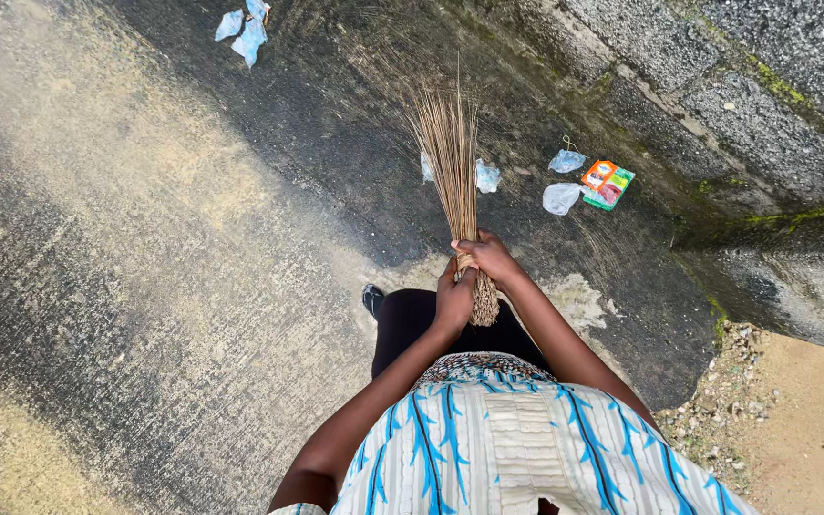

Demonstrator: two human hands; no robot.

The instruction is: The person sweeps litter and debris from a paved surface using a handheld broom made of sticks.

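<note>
On a damp concrete pavement, both hands grip a broom (pixel 457 181) made of thin dry straws bound into a bundle: the left hand (pixel 454 300) wraps the woven butt low down, and the right hand (pixel 489 256) closes around the bundle just above it, the fingers of each curled tight around the stalks and pressed together. The work looks to be in the middle of a sweeping stroke, with the stiff tips fanned out and touching the ground ahead of the person's dark trouser leg and shoe (pixel 373 299). Just beside the tips lie two crumpled clear plastic sachets (pixel 485 175), and a little farther to the right sit two more sachets (pixel 562 197) next to a flat orange and green wrapper (pixel 607 183) (glossy, rectangular, creased). More bluish plastic scraps (pixel 245 30) lie well apart at the top left. My judgement is that the litter is not yet gathered, so the next stroke calls for a firm drag of the tips across the rough surface, since thin film tends to cling to wet concrete. A raised kerb (pixel 765 143) of pebbled concrete, streaked with green moss, runs along the right side, and sandy gravel (pixel 793 420) lies beyond it. Pale dust bands cross the darker wet patches, and the person's striped blue and white top fills the lower edge.
</note>
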